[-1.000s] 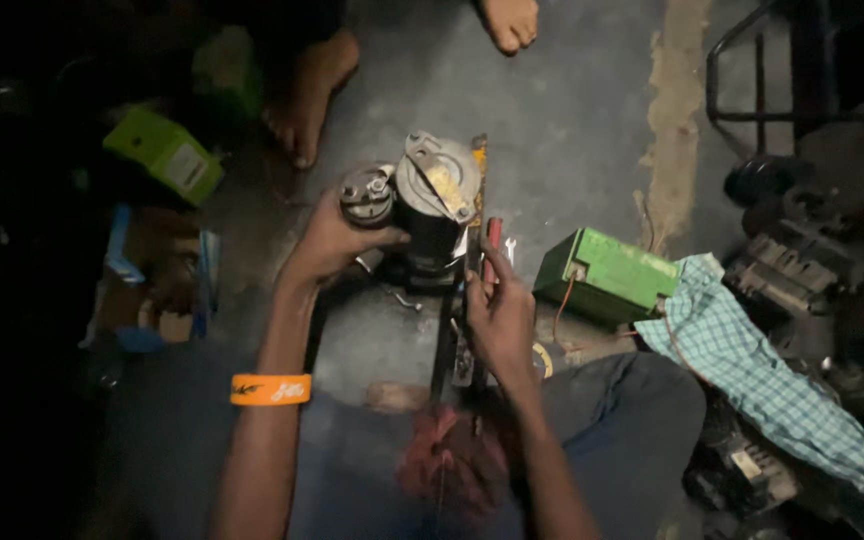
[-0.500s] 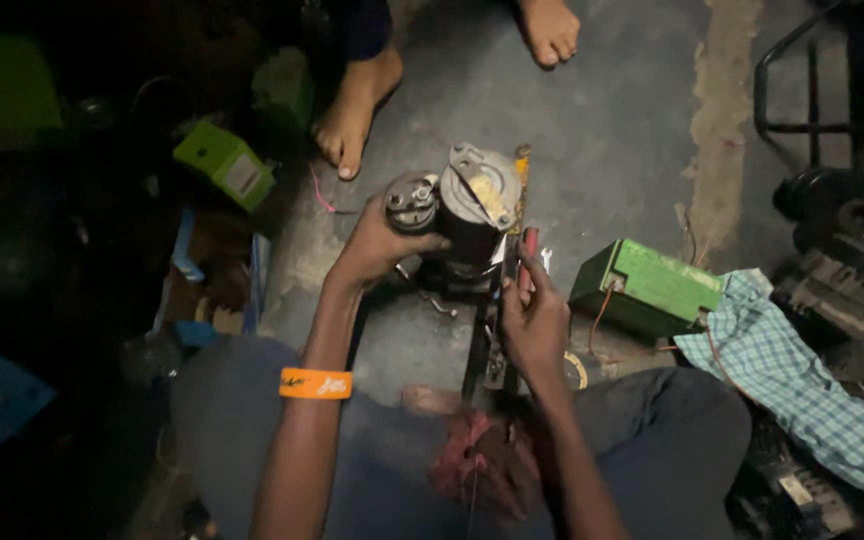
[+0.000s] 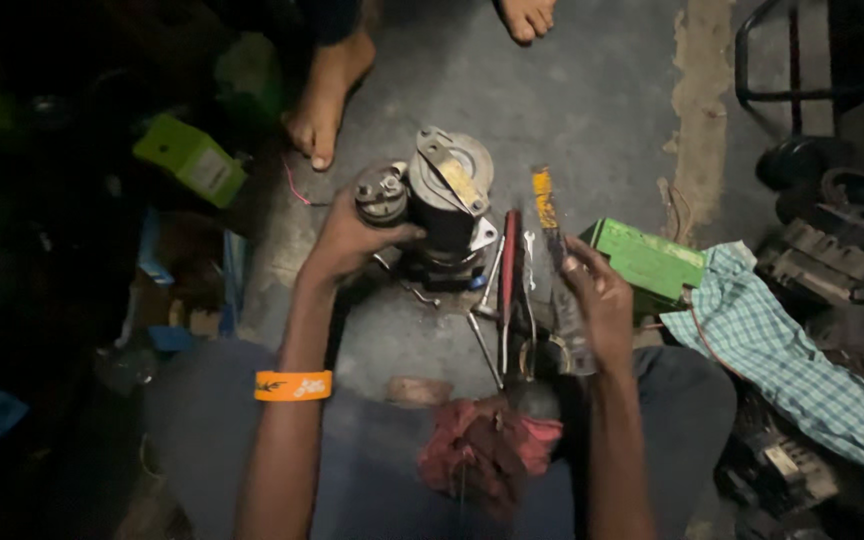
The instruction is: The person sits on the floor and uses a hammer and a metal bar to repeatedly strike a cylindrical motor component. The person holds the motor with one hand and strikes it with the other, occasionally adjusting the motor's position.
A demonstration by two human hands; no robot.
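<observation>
Steadying motor with left hand, fingers wrapping it | right hand is loosely closing on screwdriver | next: aiming tip carefully at motor.

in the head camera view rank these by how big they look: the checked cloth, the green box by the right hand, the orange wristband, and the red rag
Largest to smallest as they appear:
1. checked cloth
2. red rag and green box: they look about alike, and the rag lies nearer the camera, so I won't rank them.
3. orange wristband
</observation>
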